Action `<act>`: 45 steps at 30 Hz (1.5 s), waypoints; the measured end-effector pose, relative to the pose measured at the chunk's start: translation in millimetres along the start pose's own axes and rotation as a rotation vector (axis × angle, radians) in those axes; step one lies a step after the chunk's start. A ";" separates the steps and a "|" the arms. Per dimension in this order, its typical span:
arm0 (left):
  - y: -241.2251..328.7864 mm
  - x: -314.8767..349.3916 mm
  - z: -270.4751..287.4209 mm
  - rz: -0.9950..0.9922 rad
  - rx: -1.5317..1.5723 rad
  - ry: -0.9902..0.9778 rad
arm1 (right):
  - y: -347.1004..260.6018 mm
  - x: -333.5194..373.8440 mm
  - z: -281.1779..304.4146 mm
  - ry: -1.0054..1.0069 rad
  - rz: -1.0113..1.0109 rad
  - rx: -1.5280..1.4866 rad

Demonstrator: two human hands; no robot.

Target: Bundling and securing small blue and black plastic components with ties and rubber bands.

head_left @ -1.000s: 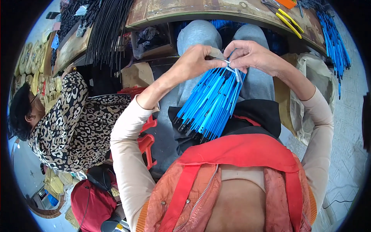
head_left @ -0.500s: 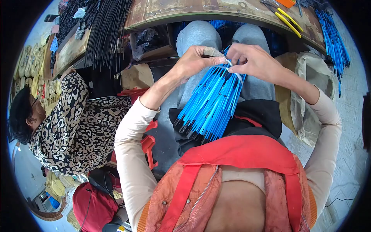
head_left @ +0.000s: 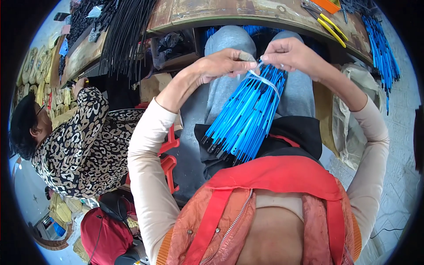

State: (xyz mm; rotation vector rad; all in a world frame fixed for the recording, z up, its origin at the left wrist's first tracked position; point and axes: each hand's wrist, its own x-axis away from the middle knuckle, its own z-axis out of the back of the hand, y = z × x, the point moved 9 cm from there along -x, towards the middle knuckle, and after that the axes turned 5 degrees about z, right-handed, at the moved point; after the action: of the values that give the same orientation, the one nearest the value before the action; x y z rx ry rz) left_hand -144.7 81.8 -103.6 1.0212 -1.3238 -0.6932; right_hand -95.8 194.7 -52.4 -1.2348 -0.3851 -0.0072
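Yeah, honestly can't read any text, labels, brands, numbers or signs anywhere in this one.

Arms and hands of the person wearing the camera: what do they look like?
Pale beige long sleeves, creased and ending well short of the wrists. Both hands are gloveless; the left hand has what looks like a tan wrap on one finger, the right hand none visible.
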 end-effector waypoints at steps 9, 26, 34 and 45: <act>3.5 4.4 -16.0 -0.025 -0.214 -0.206 | 19.5 -4.6 -2.4 0.019 -0.047 -0.077; 20.6 -18.2 2.7 0.231 -0.498 -0.477 | -19.1 -0.3 -1.7 -0.034 0.257 0.247; 21.0 -33.2 19.1 0.156 -0.295 -0.623 | -38.9 -34.8 22.0 0.074 0.267 0.317; -2.2 -6.5 19.9 -0.214 -0.164 -0.089 | -55.8 18.9 -47.2 0.209 1.003 0.926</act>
State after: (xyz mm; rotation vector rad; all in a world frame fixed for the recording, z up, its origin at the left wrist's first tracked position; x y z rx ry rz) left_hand -164.9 82.6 -109.6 1.0169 -1.2216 -1.0024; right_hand -76.6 136.3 -8.7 -0.3859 0.4240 0.8084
